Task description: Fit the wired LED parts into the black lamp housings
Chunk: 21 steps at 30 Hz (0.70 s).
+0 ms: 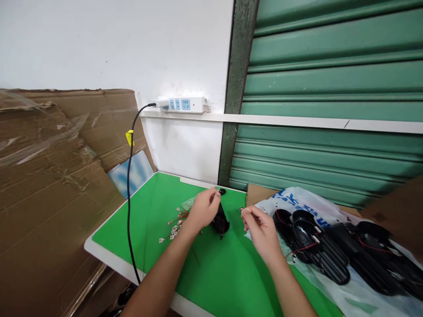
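My left hand (204, 210) is closed around the top of a black plastic part (220, 222) that rests on the green table (158, 207). A thin red wire runs from that part. My right hand (259, 226) hovers just to the right with its fingertips pinched on a very small piece I cannot make out. Small metal contacts with red wires (173, 224) lie scattered on the green surface left of my left hand. A small black round piece (222, 191) sits near the table's far edge.
A white plastic bag (297, 200) at the right carries several black housings (317, 248) with red wires. A black cable (129, 189) hangs from a white power strip (181, 105) on the wall. Cardboard (49, 176) leans at the left; a green shutter (330, 101) stands behind.
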Available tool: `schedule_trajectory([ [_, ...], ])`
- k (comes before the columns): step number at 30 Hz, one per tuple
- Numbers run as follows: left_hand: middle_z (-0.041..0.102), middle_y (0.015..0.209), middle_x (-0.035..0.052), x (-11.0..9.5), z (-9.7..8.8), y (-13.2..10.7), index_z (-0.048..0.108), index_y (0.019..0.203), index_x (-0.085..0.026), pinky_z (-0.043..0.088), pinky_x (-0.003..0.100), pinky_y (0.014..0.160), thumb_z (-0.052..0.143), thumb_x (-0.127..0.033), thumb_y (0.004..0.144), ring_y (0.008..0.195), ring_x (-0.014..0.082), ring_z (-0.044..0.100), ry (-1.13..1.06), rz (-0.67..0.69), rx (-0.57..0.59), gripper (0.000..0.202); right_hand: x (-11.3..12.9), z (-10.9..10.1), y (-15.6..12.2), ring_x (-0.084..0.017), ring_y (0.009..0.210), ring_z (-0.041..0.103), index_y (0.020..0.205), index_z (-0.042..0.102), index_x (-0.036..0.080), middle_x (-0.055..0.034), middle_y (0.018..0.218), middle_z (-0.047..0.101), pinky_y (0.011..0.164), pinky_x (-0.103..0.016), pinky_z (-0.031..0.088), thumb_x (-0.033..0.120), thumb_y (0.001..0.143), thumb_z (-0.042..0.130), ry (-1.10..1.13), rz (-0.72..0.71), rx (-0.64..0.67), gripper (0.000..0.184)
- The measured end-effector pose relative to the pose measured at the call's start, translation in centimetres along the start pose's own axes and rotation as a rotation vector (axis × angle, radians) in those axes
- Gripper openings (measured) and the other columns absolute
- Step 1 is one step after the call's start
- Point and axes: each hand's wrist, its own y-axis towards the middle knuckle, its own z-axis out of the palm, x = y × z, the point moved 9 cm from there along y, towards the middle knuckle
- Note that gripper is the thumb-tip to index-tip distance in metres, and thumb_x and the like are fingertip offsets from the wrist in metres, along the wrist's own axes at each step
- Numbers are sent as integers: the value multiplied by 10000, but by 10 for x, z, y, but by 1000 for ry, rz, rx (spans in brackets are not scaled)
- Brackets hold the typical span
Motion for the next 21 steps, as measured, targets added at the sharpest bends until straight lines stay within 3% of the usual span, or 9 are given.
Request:
schedule_trajectory([
  [3,586,856,44,19,-16,3,616,893,-157,394,316,775,533,-371,908,839,193,542,244,-99,-72,231,-4,4,0,-134,544,486,710,629,155,-28,634,535,494,-256,422,603,785,637,29,70,16,454],
  [11,638,1169,149,30,-1,-4,660,1215,-113,438,441,1014,596,-439,895,1115,317,583,422,-168,114,461,-29,31,-11,-198,730,580,741,620,166,-47,775,517,398,-243,513,662,703,725,117,340,325,508],
  [13,652,1186,156,33,2,-3,663,1228,-104,436,451,1032,623,-423,878,1146,334,579,446,-169,153,475,-41,31,-16,-245,808,642,789,593,182,-64,854,557,381,-262,525,636,704,747,140,443,331,487],
  [16,666,1196,168,37,4,-2,660,1236,-93,455,441,1025,672,-400,845,1144,330,600,405,-190,158,498,-52,35,-26,-280,880,701,881,590,198,-109,1136,608,431,-314,576,552,750,772,258,574,339,419],
  [18,665,1204,182,41,5,-2,656,1247,-85,461,441,1024,702,-394,823,1139,331,614,364,-217,159,527,-57,39,-31,-289,896,718,985,604,209,-142,1337,567,501,-366,615,514,768,788,352,643,334,417],
  [21,659,1215,205,45,5,-2,674,1225,-64,457,447,1036,727,-379,806,1140,340,622,318,-257,157,527,-59,39,-34,-304,886,729,1151,574,226,-174,1450,516,579,-437,639,487,782,799,448,712,274,505],
])
